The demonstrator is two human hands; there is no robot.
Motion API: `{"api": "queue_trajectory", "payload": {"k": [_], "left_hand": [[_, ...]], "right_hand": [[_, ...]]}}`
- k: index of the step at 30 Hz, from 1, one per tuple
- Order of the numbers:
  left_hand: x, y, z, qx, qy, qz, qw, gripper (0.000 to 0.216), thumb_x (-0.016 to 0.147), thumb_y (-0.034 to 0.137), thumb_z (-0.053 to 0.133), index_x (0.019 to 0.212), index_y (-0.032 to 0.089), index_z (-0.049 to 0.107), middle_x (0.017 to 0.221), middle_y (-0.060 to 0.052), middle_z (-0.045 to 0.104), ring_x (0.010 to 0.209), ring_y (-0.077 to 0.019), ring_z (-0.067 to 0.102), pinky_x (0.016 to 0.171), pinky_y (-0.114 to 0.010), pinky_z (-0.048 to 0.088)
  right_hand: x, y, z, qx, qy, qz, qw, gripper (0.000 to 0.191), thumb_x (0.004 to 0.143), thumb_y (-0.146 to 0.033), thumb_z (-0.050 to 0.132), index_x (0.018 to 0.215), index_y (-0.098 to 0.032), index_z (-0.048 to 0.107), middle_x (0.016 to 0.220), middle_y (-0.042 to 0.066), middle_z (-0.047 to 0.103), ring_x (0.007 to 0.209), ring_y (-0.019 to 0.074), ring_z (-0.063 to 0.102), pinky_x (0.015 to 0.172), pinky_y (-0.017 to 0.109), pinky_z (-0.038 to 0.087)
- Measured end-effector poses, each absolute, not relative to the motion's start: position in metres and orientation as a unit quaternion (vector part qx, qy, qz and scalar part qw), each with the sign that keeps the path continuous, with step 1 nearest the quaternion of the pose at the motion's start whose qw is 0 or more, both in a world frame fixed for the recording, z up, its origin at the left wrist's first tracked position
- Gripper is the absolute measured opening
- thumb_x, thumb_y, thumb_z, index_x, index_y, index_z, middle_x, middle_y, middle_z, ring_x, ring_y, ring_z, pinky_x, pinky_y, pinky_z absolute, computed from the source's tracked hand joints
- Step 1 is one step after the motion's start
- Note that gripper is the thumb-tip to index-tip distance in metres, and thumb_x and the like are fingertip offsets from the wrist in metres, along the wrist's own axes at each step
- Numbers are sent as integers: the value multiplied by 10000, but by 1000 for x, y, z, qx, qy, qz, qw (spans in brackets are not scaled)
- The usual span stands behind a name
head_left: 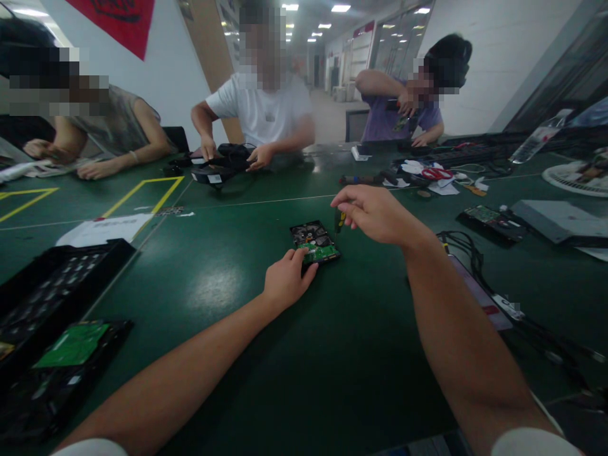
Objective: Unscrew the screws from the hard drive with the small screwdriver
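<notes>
A hard drive [314,242] lies on the green table [228,285], circuit board up, its green board toward me. My left hand [286,278] rests on its near edge, fingers curled, thumb and forefinger touching the drive's corner. My right hand [375,213] hovers just right of the drive, fingers pinched around a small dark tool with a yellow mark [339,220], likely a screwdriver held upright beside the drive.
Black trays [52,285] with another green-board drive [72,345] sit at the left. Cables [463,247] and a labelled strip [477,294] lie right of my arm. More drives, a grey box [555,220] and scissors lie further right. Three people work across the table.
</notes>
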State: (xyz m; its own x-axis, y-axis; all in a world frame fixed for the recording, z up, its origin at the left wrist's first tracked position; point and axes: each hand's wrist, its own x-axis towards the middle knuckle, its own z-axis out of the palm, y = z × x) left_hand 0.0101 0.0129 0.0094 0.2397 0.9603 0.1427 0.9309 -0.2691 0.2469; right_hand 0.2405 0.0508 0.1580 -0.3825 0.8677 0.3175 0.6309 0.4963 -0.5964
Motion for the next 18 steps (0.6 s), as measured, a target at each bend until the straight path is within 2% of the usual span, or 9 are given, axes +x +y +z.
{"api": "queue_trajectory", "payload": {"k": [5, 12, 18], "left_hand": [[9, 13, 9, 790, 595, 141, 53, 506, 1081, 540, 511, 1475, 227, 570, 1294, -111, 694, 1020, -264, 737, 788, -354, 565], [9, 13, 8, 790, 593, 145, 50, 492, 1083, 540, 514, 1466, 237, 566, 1283, -99, 697, 1004, -257, 742, 778, -349, 555], [10, 12, 13, 792, 590, 145, 56, 485, 1090, 527, 502, 1467, 230, 568, 1278, -103, 699, 1007, -257, 741, 773, -349, 557]], "right_hand": [[241, 50, 160, -477, -807, 179, 299, 162, 993, -229, 595, 1054, -199, 742, 778, 24, 741, 693, 180, 691, 700, 310, 498], [240, 51, 160, -508, -804, 63, 303, 107, 922, -297, 702, 870, -204, 693, 823, 61, 749, 789, 226, 679, 749, 345, 458], [239, 49, 162, -484, -821, 57, 298, 84, 942, -248, 629, 935, -202, 700, 808, 50, 733, 772, 220, 661, 739, 338, 426]]}}
